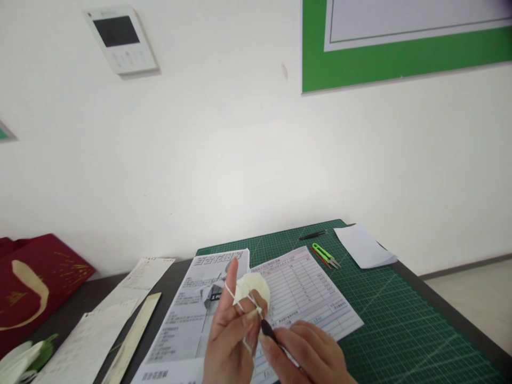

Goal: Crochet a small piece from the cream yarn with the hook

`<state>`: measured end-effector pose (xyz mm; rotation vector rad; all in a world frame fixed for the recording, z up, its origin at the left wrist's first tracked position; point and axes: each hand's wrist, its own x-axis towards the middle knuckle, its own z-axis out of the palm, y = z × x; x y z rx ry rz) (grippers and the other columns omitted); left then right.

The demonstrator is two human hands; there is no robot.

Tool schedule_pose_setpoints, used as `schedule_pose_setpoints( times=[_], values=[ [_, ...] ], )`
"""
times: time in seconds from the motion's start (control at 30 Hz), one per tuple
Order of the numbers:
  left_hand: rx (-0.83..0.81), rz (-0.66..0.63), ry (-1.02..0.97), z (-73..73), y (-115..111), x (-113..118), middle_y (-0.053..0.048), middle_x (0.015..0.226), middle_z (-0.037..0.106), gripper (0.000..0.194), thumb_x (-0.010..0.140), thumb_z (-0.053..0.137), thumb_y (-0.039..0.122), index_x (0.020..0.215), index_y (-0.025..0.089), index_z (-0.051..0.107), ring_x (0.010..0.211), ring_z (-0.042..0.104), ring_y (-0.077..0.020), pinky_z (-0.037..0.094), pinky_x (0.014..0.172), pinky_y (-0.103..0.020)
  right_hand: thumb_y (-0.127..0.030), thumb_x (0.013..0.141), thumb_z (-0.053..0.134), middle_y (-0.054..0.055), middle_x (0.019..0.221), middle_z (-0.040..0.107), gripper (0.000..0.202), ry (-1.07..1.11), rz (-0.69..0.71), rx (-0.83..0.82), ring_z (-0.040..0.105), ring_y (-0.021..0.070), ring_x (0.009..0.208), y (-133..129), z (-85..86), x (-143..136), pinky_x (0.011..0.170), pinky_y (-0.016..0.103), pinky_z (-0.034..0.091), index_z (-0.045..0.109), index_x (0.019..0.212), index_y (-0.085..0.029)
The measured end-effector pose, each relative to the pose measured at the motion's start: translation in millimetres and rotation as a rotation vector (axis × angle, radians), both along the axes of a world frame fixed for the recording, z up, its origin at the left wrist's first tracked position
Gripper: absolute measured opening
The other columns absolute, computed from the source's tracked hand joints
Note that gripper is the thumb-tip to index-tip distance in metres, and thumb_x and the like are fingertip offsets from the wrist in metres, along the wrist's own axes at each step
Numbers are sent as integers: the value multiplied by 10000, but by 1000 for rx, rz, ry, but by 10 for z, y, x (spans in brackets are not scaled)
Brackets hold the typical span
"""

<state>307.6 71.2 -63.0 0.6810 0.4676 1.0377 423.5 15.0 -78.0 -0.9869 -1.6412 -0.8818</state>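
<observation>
My left hand (234, 330) is raised over the papers, its index finger pointing up with white yarn (229, 290) looped around it. Its thumb and other fingers pinch the yarn near a small white knot. My right hand (306, 349) grips a dark-handled tool (269, 330), whose tip meets the yarn at the left fingertips. Just behind the left fingers sits a round, pale cream ball (252, 288), partly hidden by them. Printed sheets, one with a picture (180, 314) and one with a table (312, 293), lie beneath the hands.
Green-handled snips (325, 255), a black pen (313, 234) and folded white paper (364, 245) rest on the green cutting mat (404, 320). To the left are a ruler (134, 336), handwritten sheets (88, 341), a red bag (40, 288) and a white flower (22, 360). A wall stands behind.
</observation>
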Motion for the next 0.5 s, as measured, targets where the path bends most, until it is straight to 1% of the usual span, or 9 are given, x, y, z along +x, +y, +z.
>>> schedule_pose_setpoints(
  times=[0.1, 0.2, 0.27, 0.33, 0.43, 0.5],
  values=[
    [12, 67, 58, 0, -12, 9, 60, 511, 464, 752, 687, 607, 70, 1331, 358, 348, 615, 487, -120, 378, 629, -221, -99, 818, 546, 37, 584, 725, 119, 34, 9, -43, 623, 116, 433, -7, -73, 10, 415, 204, 513, 657, 805, -137],
    [18, 50, 29, -27, 20, 6, 55, 501, 461, 729, 685, 594, 82, 1330, 332, 364, 580, 465, -123, 386, 637, -239, -121, 842, 511, 69, 669, 740, 149, 101, 92, -126, 658, 139, 531, -18, -169, 42, 485, 224, 546, 645, 909, -125],
    [9, 1, -16, -55, 53, -6, 60, 448, 426, 704, 687, 573, 98, 1323, 330, 379, 532, 434, -120, 386, 642, -253, -125, 853, 480, 85, 698, 739, 193, 149, 182, -140, 663, 153, 577, -19, -202, 50, 512, 239, 555, 631, 974, -119],
    [-2, -54, -52, -84, 85, -25, 65, 402, 390, 687, 685, 558, 113, 1312, 342, 394, 491, 394, -115, 383, 638, -257, -92, 835, 491, 101, 712, 732, 222, 224, 291, -158, 650, 159, 584, -14, -199, 43, 507, 245, 550, 621, 1014, -111],
    [-17, -101, -78, -115, 120, -46, 61, 387, 381, 676, 668, 562, 129, 1291, 353, 424, 480, 376, -117, 379, 626, -253, -40, 773, 560, 106, 721, 709, 268, 409, 445, -217, 622, 161, 576, -6, -148, 23, 498, 256, 536, 629, 1018, -125],
    [-26, -122, -89, -122, 132, -47, 56, 383, 374, 662, 655, 568, 134, 1271, 348, 457, 498, 394, -131, 382, 625, -258, -45, 759, 580, 93, 722, 691, 275, 560, 546, -258, 614, 161, 580, -6, -110, 23, 498, 260, 530, 643, 1004, -153]
  ],
)
